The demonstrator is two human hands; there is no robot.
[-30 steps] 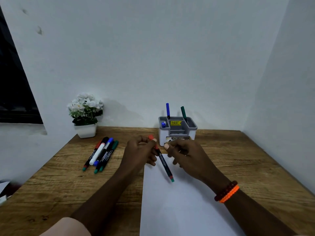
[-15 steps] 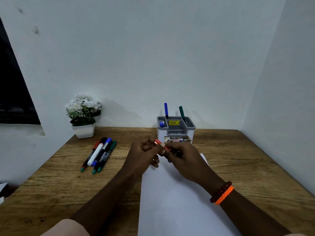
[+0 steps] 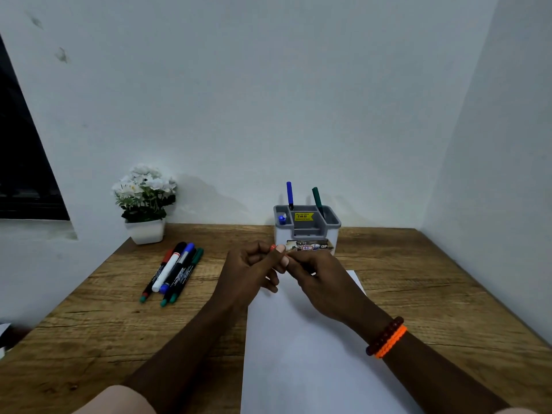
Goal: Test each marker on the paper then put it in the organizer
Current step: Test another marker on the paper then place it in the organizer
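At frame centre, above the paper (image 3: 298, 348), the left hand (image 3: 251, 273) pinches the red-capped marker (image 3: 272, 248) while the right hand (image 3: 322, 279) grips its barrel, likely to uncap it for testing.

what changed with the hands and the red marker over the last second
The marker with the red cap was held out long and slanted over the paper, its green end showing; now both hands have closed together around it, and only the red cap peeks out between the left hand and right hand. The loose markers, organizer and flower pot stayed put.
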